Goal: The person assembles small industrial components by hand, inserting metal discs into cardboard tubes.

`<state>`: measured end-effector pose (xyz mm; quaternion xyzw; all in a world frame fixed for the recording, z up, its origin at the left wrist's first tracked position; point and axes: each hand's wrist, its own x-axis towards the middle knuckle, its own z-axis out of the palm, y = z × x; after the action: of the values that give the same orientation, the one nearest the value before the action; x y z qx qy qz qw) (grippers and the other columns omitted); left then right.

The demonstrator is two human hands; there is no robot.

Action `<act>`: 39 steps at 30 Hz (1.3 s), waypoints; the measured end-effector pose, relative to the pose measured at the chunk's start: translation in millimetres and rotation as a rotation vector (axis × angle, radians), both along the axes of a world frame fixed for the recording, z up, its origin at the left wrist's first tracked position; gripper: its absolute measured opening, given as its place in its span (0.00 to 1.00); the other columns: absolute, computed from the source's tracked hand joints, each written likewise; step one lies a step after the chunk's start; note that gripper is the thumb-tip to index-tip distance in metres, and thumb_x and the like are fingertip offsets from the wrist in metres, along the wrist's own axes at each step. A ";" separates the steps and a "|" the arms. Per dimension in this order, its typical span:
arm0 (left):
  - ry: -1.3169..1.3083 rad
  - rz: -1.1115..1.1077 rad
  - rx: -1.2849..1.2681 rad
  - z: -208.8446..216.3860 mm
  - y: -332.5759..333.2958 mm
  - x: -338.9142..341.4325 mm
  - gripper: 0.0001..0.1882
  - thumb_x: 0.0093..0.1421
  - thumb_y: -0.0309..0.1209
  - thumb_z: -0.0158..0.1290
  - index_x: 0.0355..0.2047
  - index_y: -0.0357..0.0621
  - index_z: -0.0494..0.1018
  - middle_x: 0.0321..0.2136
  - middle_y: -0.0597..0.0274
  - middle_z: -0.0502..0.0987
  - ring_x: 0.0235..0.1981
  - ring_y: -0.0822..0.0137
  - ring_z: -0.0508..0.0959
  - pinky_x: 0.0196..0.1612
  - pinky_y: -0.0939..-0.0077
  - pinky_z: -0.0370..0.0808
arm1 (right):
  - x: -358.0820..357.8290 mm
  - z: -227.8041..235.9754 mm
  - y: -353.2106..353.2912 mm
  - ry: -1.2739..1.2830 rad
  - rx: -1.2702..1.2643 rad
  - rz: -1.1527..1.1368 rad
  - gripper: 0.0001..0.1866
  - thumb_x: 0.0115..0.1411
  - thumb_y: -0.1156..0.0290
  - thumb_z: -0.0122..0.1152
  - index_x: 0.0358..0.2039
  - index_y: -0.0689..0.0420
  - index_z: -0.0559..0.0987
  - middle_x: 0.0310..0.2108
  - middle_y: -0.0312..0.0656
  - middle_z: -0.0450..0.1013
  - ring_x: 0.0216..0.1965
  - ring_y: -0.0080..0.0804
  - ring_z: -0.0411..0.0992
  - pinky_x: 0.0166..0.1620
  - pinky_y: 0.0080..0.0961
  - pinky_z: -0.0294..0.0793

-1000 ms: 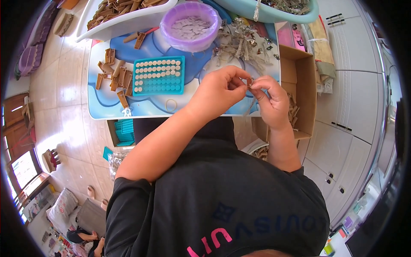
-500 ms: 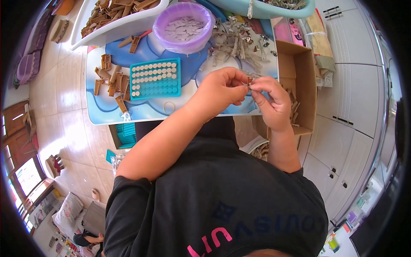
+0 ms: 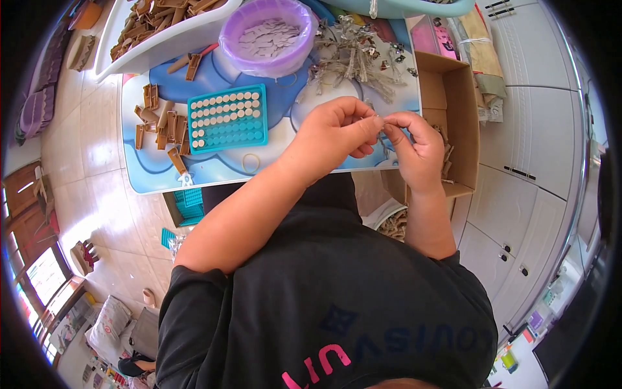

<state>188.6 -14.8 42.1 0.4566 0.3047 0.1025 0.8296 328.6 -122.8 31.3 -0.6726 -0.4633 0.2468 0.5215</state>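
Over the table's front right part, my left hand (image 3: 337, 133) and my right hand (image 3: 418, 150) meet fingertip to fingertip in a pinch. Between them is a tiny part, mostly hidden by the fingers; a thin greyish strand shows beside it. Beyond my hands lies a tangled heap of clear wires with small metal ends (image 3: 356, 61). Left of my left hand sits a teal tray (image 3: 236, 137) with round pockets, its far rows holding pale discs and a few more at its left. Several brown plastic housings (image 3: 172, 128) lie loose beside the tray.
A lined purple basin (image 3: 230, 48) holds small white pieces. At the far left, a white tub (image 3: 155, 50) is heaped with brown parts; a light teal basin (image 3: 414, 9) stands far right. An open cardboard box (image 3: 463, 139) adjoins the table's right edge. A rubber band (image 3: 251, 163) lies near the front.
My fingertips have closed in around the tiny part, whose brown piece showed between them before and is now covered. The whole view has shifted slightly.
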 end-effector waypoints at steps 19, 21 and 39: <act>0.006 -0.019 -0.031 -0.4 0.1 1.6 0.10 0.61 0.33 0.51 0.37 0.39 0.72 0.27 0.61 0.76 0.27 0.71 0.77 0.31 0.79 0.75 | 6.4 1.7 1.2 -0.020 0.122 0.006 0.04 0.52 0.80 0.62 0.30 0.62 0.78 0.26 0.38 0.73 0.28 0.23 0.70 0.33 0.18 0.68; -0.010 -0.025 -0.023 -1.3 -0.2 1.0 0.09 0.61 0.32 0.51 0.37 0.39 0.72 0.27 0.62 0.76 0.27 0.72 0.77 0.31 0.79 0.75 | 7.0 2.7 0.8 -0.023 0.115 0.011 0.04 0.52 0.80 0.62 0.30 0.62 0.78 0.26 0.38 0.73 0.28 0.23 0.70 0.33 0.17 0.68; -0.041 -0.018 0.158 5.9 -1.1 -3.2 0.11 0.59 0.29 0.53 0.40 0.36 0.74 0.29 0.66 0.76 0.30 0.77 0.74 0.35 0.84 0.72 | 11.8 12.2 2.0 -0.004 0.141 0.122 0.03 0.54 0.76 0.61 0.28 0.60 0.76 0.36 0.41 0.70 0.38 0.27 0.68 0.42 0.22 0.67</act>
<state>185.4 -15.9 47.9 0.5211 0.2744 0.1281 0.7980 340.4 -120.8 43.5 -0.6053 -0.5207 0.2438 0.5505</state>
